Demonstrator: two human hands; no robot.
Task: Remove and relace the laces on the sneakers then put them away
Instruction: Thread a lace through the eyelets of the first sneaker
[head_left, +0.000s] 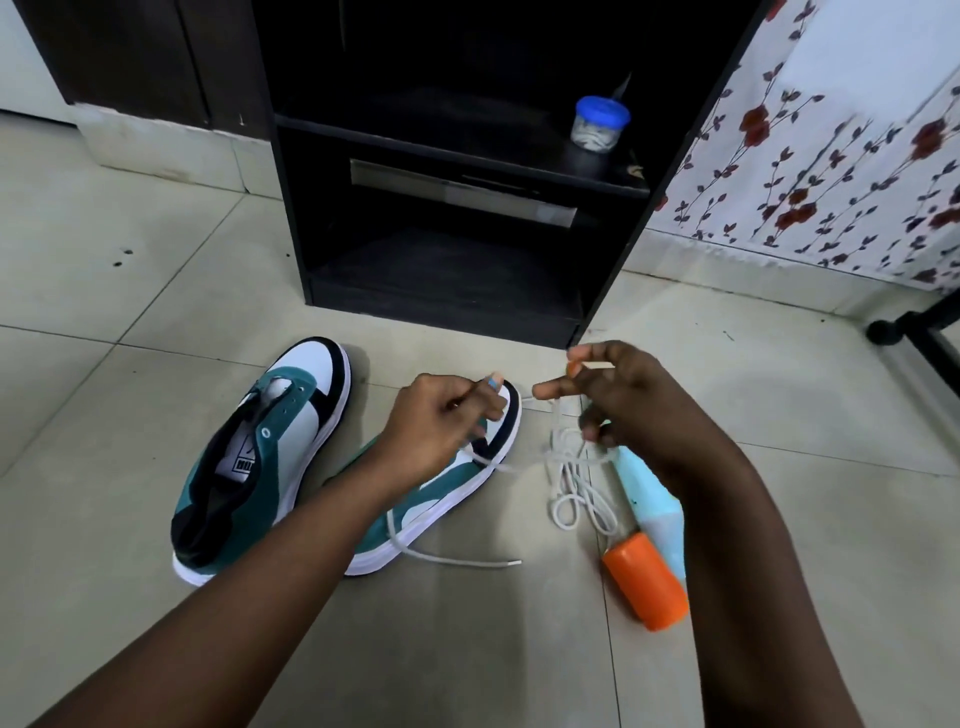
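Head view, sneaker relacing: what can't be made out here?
- Right sneaker: its eyelets and tongue are hidden by the left hand and forearm, so how far it is unlaced is unclear.
- Right hand: motion blur hides exactly how it holds the white lace.
- Blue-lidded jar on the shelf: contents too blurred to name.
- Orange-capped bottle: partly covered by the right forearm.
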